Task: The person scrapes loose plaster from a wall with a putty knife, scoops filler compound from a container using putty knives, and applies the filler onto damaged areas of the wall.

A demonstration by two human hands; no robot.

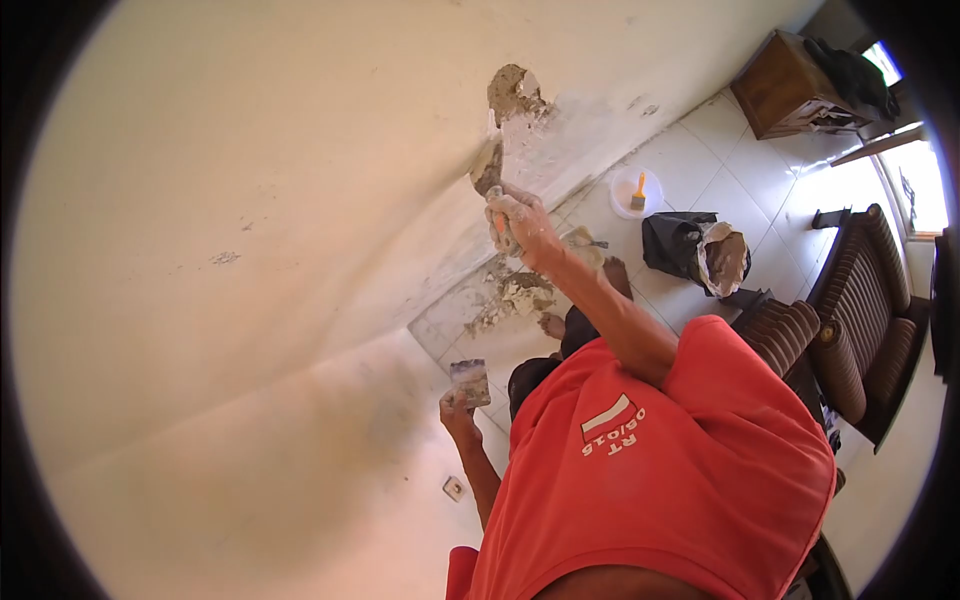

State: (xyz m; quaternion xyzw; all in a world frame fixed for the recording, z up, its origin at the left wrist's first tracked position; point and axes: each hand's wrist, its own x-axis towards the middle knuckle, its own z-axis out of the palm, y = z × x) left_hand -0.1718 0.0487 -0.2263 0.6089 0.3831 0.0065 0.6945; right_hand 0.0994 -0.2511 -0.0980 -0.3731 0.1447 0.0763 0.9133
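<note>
We have our right hand (518, 228) closed round the handle of a plaster-smeared trowel (487, 168), its blade up by the rough bare patch (513, 92) in the wall (330, 180); whether it touches, we cannot tell. Our left hand (458, 414), lower down, pinches a small flat plate (470, 382) between thumb and fingers. On the tiled floor (685, 160), a brush (638, 192) sits in a white tub (625, 185) near a black bag (672, 240)

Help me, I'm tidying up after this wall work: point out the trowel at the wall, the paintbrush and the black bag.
Trowel (487, 168): head view, on its smeared blade.
Paintbrush (641, 183): head view, on its orange grip.
Black bag (667, 238): head view, on its dark side.
</note>
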